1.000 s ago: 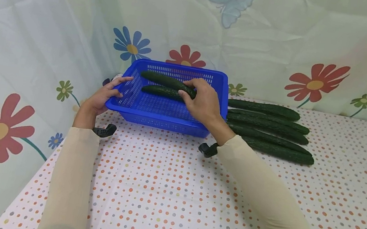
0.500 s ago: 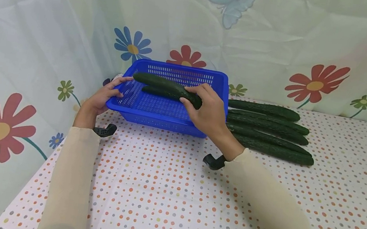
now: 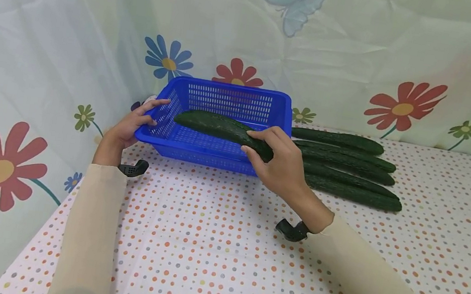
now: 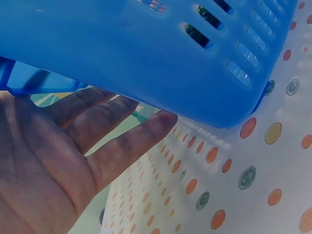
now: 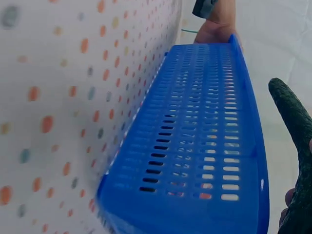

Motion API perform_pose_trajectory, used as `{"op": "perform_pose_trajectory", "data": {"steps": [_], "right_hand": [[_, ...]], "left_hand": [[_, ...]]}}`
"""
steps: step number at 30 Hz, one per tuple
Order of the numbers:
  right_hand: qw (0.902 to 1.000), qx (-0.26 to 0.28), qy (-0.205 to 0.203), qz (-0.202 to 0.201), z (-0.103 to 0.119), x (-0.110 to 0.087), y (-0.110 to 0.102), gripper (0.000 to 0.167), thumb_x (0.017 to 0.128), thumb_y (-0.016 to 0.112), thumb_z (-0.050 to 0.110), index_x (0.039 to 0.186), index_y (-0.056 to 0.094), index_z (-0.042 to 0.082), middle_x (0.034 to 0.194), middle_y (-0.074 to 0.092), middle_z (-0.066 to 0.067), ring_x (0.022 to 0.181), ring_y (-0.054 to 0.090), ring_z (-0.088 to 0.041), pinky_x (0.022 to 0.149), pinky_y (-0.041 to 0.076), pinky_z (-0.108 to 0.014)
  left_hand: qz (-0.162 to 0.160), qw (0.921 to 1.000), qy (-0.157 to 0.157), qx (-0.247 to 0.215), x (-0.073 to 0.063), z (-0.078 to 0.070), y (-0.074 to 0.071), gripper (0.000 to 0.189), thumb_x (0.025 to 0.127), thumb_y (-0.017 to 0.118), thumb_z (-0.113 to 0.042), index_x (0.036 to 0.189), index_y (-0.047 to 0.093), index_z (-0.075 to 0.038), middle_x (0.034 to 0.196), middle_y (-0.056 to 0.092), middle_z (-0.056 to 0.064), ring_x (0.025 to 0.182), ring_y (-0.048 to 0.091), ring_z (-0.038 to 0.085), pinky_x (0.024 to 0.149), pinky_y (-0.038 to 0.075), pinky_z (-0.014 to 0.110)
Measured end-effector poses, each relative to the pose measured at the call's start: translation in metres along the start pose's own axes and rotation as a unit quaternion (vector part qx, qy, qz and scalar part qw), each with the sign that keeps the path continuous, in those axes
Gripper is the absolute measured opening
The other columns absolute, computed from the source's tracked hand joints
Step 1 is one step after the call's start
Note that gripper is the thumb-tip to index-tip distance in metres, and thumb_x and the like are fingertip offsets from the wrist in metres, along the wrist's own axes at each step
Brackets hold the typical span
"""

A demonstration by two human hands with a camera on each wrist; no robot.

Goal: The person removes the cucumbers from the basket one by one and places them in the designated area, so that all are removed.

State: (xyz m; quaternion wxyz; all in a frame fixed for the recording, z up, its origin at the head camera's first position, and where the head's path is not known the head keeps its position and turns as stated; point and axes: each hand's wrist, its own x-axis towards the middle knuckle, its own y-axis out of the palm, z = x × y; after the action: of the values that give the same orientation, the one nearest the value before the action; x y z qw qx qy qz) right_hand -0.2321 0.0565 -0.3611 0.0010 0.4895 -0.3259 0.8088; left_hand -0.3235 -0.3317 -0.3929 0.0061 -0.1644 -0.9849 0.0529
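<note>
In the head view, my right hand point(image 3: 281, 161) pinches one end of a long dark green cucumber point(image 3: 220, 127), thumb on the near side and fingers on the far side. This cucumber is raised over the blue plastic basket point(image 3: 211, 158), its far end pointing left. My left hand point(image 3: 131, 124) holds the basket's left rim, with some fingers over it; in the left wrist view other fingers point(image 4: 131, 146) lie against the outside under the rim. The held cucumber covers much of the basket floor; dark green shows through wall slots in the left wrist view.
Several cucumbers point(image 3: 355, 172) lie side by side on the dotted tablecloth point(image 3: 202, 244), right of the basket. A flowered curtain point(image 3: 345, 56) hangs close behind and to the left. Black camera mounts point(image 3: 291, 230) sit under both wrists.
My right hand has moved toward me and to the right, lifting the cucumber from inside the basket to above its near side. My left hand has stayed on the rim.
</note>
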Motion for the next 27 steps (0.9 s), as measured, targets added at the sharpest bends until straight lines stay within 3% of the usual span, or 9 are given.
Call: {"op": "perform_pose_trajectory", "data": {"steps": [2,8,11,18,22,27], "right_hand": [[1.0000,0.001,-0.001,-0.002,0.001,-0.005,-0.007,0.033,0.083,0.079,0.017,0.112,0.070,0.004,0.096,0.067,-0.011,0.090,0.065,-0.024,0.072,0.052,-0.037],[0.9998,0.005,-0.006,-0.017,-0.001,-0.025,-0.023,0.036,0.078,0.082,0.010,0.111,0.071,0.003,0.096,0.068,-0.012,0.092,0.065,-0.025,0.080,0.053,-0.037],[0.9998,0.011,-0.003,-0.016,-0.003,-0.036,-0.030,0.038,0.076,0.082,0.006,0.112,0.071,0.004,0.096,0.069,-0.011,0.094,0.065,-0.024,0.086,0.052,-0.033],[0.9997,0.002,0.018,0.018,-0.011,-0.060,-0.053,0.041,0.072,0.082,0.002,0.111,0.070,0.005,0.095,0.068,-0.008,0.090,0.063,-0.020,0.074,0.044,-0.022],[0.9987,-0.023,0.029,0.036,-0.016,-0.071,-0.069,0.042,0.070,0.083,0.001,0.110,0.071,0.006,0.094,0.068,-0.006,0.088,0.062,-0.018,0.074,0.043,-0.021],[0.9961,-0.046,0.047,0.059,-0.022,-0.079,-0.087,0.042,0.070,0.084,0.001,0.109,0.071,0.006,0.093,0.068,-0.006,0.084,0.059,-0.015,0.072,0.042,-0.020]], "left_hand": [[-0.001,1.0000,0.001,0.003,0.000,-0.001,0.000,0.066,0.094,0.036,0.000,0.151,0.037,-0.033,0.165,0.008,0.007,0.145,0.024,0.045,0.095,0.054,0.039],[-0.009,0.9999,-0.005,0.008,0.000,-0.002,0.000,0.065,0.094,0.036,-0.001,0.152,0.036,-0.032,0.165,0.008,0.006,0.146,0.023,0.044,0.105,0.040,0.056],[-0.011,0.9999,-0.007,0.005,-0.001,-0.002,0.001,0.065,0.094,0.036,0.000,0.151,0.036,-0.032,0.165,0.007,0.005,0.146,0.022,0.044,0.106,0.036,0.059],[-0.010,0.9999,-0.003,0.003,-0.002,-0.001,0.002,0.066,0.094,0.036,0.000,0.151,0.036,-0.033,0.166,0.004,0.005,0.147,0.018,0.046,0.108,0.033,0.062],[-0.008,0.9999,-0.001,0.007,-0.002,-0.001,0.003,0.066,0.094,0.037,-0.001,0.151,0.037,-0.034,0.166,0.003,0.005,0.146,0.019,0.046,0.108,0.037,0.058],[-0.010,0.9999,-0.004,0.008,-0.002,-0.001,0.002,0.065,0.094,0.038,-0.001,0.150,0.038,-0.033,0.165,0.006,0.004,0.145,0.022,0.043,0.098,0.052,0.041]]}}
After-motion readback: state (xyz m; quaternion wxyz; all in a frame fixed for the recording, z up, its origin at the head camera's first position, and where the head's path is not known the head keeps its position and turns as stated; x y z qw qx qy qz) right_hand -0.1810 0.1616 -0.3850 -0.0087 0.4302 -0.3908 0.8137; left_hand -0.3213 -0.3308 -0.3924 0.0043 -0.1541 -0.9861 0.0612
